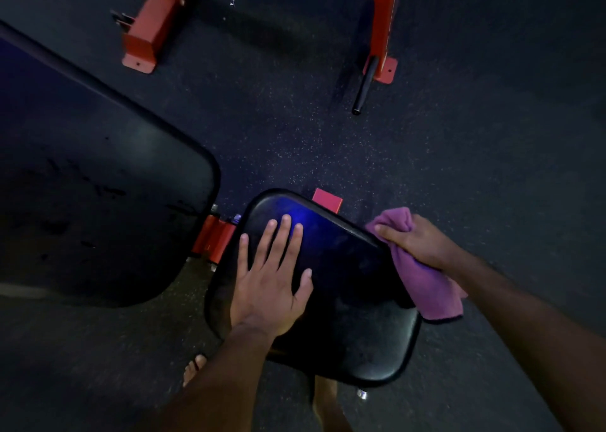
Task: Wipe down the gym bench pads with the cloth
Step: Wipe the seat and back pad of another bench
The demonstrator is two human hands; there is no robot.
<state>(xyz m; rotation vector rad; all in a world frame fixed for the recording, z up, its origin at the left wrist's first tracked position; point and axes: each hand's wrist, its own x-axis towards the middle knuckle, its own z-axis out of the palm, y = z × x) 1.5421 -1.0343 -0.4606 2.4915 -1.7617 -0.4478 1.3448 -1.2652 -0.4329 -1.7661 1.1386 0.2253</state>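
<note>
The left hand (269, 280) lies flat, fingers spread and straight, on the small black padded vinyl seat pad (347, 300). The right hand (416, 241) grips a bunched purple microfibre cloth (433, 284) against the pad's right edge, the cloth's tail hanging down. No writing is legible.

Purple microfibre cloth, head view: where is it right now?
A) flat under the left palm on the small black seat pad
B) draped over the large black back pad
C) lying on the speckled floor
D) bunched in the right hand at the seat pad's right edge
D: the right hand grips the purple microfibre cloth at the right edge of the small black seat pad, while the left hand lies flat and bare on the pad.
</note>
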